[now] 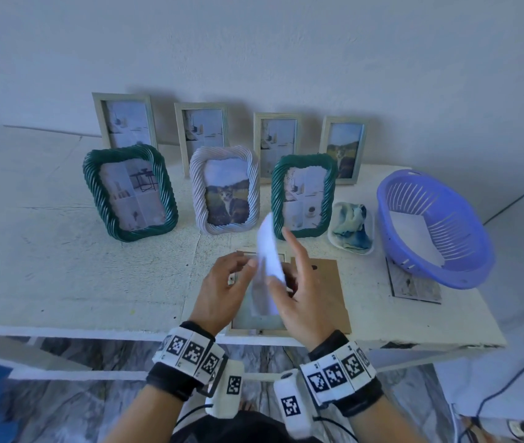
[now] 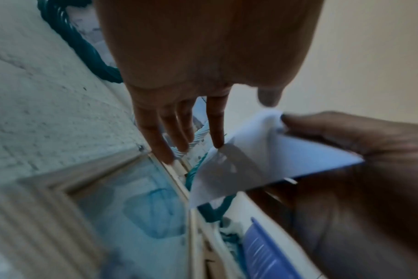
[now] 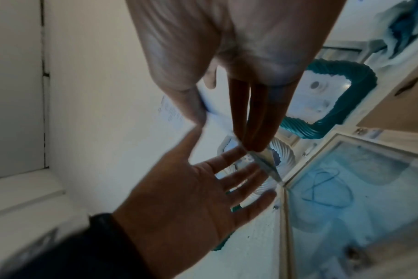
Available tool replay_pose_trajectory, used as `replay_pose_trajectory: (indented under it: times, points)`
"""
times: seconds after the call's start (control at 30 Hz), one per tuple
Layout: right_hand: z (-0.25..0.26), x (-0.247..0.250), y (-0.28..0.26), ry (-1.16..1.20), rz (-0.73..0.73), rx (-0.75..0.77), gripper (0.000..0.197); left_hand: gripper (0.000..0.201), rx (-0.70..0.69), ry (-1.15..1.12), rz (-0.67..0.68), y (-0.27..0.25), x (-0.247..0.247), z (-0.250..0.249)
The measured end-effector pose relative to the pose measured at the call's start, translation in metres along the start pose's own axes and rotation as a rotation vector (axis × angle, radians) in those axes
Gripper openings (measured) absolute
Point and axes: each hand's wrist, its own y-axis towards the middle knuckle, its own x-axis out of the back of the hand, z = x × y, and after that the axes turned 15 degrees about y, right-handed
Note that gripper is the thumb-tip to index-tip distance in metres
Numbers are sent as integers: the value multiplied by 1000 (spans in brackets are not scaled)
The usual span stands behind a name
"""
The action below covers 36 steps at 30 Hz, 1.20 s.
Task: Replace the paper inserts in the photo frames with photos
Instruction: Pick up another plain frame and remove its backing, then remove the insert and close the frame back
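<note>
A pale wooden frame (image 1: 232,327) lies face down at the table's front edge, its back off and its glass (image 2: 131,207) bare. The brown backing board (image 1: 331,289) lies just to its right. Above the frame my right hand (image 1: 278,279) pinches a white sheet (image 1: 268,247) between thumb and fingers, so that the sheet (image 2: 251,160) stands curved and nearly upright. My left hand (image 1: 241,270) is open with its fingers spread. Its index fingertip (image 2: 218,145) and thumb touch the sheet's left edge. The right wrist view shows faint print on the sheet (image 3: 177,115).
Two green twisted frames (image 1: 129,191) (image 1: 303,195) and a white one with a cat photo (image 1: 224,190) stand behind. Several pale frames lean on the wall. At the right stand a dish with a cloth (image 1: 351,227) and a purple basket (image 1: 433,228) resting on a photo (image 1: 414,286).
</note>
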Motion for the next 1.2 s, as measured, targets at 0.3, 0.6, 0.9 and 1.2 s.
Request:
replay_pose_trajectory:
  times: [0.3, 0.6, 0.9, 1.2]
  points:
    - [-4, 15, -20, -193, -183, -98, 50, 28, 125, -432, 49, -9, -5, -18]
    - [-10, 106, -48, 18, -320, -385, 19, 31, -7, 23, 86, 11, -50, -40]
    - [-32, 229, -101, -167, -589, -490, 20, 38, -559, 459, 267, 68, -140, -124]
    - [-39, 260, -97, -419, -580, -542, 13, 32, -719, 991, 372, 112, -196, -156]
